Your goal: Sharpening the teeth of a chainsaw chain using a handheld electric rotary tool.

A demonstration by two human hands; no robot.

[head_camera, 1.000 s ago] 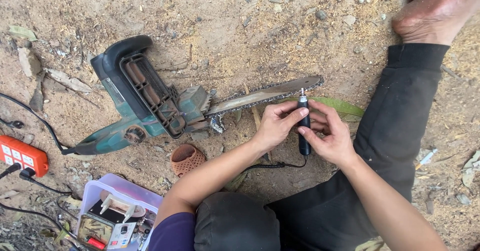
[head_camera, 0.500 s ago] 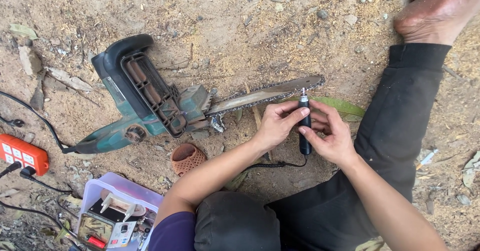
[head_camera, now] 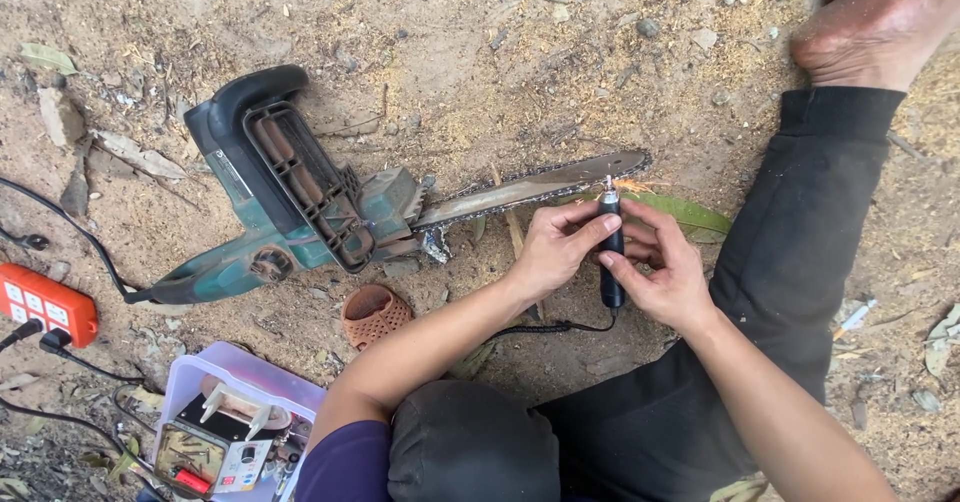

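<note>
A teal and black electric chainsaw (head_camera: 290, 202) lies on its side on the dirt, its bar and chain (head_camera: 540, 187) pointing right. My left hand (head_camera: 553, 247) and my right hand (head_camera: 662, 267) both grip a slim black corded rotary tool (head_camera: 610, 252). Its tip touches the chain near the bar's end, where small orange sparks show. A black cord (head_camera: 545, 328) runs from the tool's lower end toward my knee.
An orange power strip (head_camera: 35, 305) with plugged cables sits at the left edge. A clear plastic box (head_camera: 235, 427) of small parts is at the bottom left, beside a small brown ridged cap (head_camera: 375, 314). My bare foot (head_camera: 880, 22) rests top right; a green leaf (head_camera: 690, 214) lies under the bar tip.
Both hands and the rotary tool stay at the same spot on the chain. Sparks now show at the tip. The chainsaw has not moved.
</note>
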